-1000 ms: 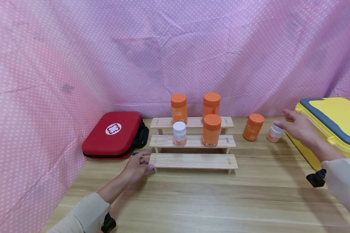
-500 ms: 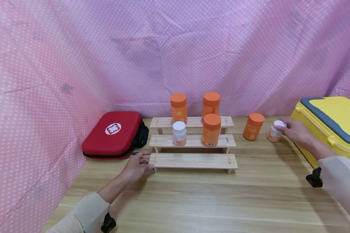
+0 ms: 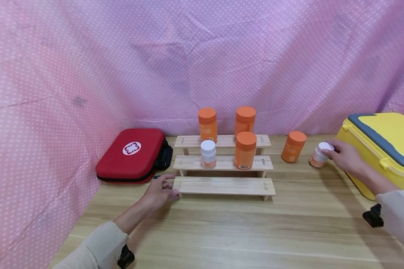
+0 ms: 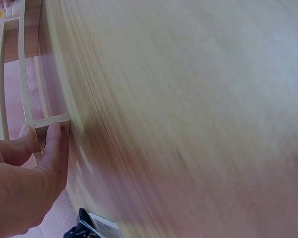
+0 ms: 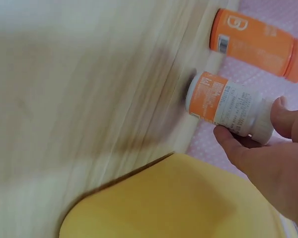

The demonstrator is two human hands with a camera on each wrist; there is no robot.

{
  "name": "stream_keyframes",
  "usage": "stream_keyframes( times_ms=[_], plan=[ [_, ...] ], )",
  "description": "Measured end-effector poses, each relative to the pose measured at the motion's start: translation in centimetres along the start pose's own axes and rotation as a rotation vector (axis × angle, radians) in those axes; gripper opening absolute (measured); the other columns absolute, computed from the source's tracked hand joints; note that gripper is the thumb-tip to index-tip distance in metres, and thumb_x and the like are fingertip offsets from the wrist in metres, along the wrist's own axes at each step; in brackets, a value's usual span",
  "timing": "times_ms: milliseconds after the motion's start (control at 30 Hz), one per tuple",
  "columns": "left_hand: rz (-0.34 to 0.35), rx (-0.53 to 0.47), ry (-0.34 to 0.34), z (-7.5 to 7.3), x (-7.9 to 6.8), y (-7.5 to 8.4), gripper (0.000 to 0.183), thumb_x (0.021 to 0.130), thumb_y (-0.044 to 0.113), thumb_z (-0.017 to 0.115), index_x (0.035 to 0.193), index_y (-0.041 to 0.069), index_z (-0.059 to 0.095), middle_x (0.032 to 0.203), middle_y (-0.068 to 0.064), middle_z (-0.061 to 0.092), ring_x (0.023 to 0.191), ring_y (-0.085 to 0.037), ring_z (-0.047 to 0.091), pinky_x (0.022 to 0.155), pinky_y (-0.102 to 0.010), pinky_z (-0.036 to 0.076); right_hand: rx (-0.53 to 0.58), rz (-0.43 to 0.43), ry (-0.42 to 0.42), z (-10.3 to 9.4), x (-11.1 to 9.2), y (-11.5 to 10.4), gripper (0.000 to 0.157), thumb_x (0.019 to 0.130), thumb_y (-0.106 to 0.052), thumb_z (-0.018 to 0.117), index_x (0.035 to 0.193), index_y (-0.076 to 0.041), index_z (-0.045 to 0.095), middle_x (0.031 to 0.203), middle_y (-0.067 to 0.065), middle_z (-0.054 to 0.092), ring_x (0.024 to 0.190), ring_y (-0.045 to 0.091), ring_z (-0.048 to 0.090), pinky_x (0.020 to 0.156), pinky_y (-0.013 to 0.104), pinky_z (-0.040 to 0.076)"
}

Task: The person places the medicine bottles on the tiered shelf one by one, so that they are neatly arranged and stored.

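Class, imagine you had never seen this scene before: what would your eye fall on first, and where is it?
Most likely the bright red case, on the table left of the wooden stand, and the big yellow box at the far right. Next come the orange bottles, three on the stand's upper two steps and one to its right. Beside the box, the right hand grips a small white-capped bottle.
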State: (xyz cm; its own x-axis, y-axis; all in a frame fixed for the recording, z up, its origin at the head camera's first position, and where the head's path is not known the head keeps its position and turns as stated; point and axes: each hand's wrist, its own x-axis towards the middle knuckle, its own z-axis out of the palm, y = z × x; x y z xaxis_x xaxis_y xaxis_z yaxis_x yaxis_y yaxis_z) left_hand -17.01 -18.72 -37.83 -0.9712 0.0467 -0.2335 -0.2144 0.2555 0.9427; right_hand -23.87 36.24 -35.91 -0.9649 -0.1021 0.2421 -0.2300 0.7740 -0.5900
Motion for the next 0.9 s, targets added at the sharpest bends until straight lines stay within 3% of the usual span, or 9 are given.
stream_keyframes(
  times_ms=[367,567,667,900],
  plan=[
    [-0.012,0.029,0.008,0.0,0.1,0.0,0.058,0.084,-0.016,0.061,0.138,-0.002,0.042,0.110,-0.024,0.061,0.092,-0.026,0.065,0.081,-0.039,0.058,0.009,-0.074,-0.016,-1.7,-3.7,-3.9,0.037,0.093,-0.009,0.064,0.122,0.012,0.057,0.107,0.030,0.063,0.083,-0.017,0.046,0.062,0.004,0.043],
    [0.000,0.021,-0.003,0.0,0.1,0.0,0.058,0.085,-0.017,0.060,0.138,-0.005,0.041,0.112,-0.027,0.061,0.093,-0.027,0.065,0.081,-0.039,0.058,0.032,-0.095,-0.071,-2.5,-5.3,-7.0,0.039,0.090,-0.009,0.067,0.124,0.008,0.058,0.097,0.000,0.067,0.082,-0.009,0.055,0.063,0.009,0.050],
    [0.005,0.013,-0.001,0.0,0.1,-0.1,0.058,0.084,-0.018,0.060,0.137,-0.005,0.042,0.110,-0.026,0.061,0.092,-0.026,0.065,0.080,-0.039,0.058,0.058,-0.110,-0.088,-2.7,-5.9,-8.8,0.038,0.090,-0.008,0.067,0.125,0.005,0.059,0.096,-0.008,0.066,0.083,-0.006,0.058,0.065,0.011,0.052],
    [-0.002,0.020,0.003,0.0,0.2,-0.2,0.058,0.084,-0.017,0.061,0.138,-0.003,0.042,0.108,-0.024,0.061,0.091,-0.025,0.065,0.079,-0.038,0.058,0.139,-0.222,-0.148,-1.6,-6.2,-13.2,0.035,0.089,-0.003,0.067,0.123,0.001,0.061,0.103,0.007,0.068,0.088,-0.002,0.060,0.069,0.012,0.053]
  ],
)
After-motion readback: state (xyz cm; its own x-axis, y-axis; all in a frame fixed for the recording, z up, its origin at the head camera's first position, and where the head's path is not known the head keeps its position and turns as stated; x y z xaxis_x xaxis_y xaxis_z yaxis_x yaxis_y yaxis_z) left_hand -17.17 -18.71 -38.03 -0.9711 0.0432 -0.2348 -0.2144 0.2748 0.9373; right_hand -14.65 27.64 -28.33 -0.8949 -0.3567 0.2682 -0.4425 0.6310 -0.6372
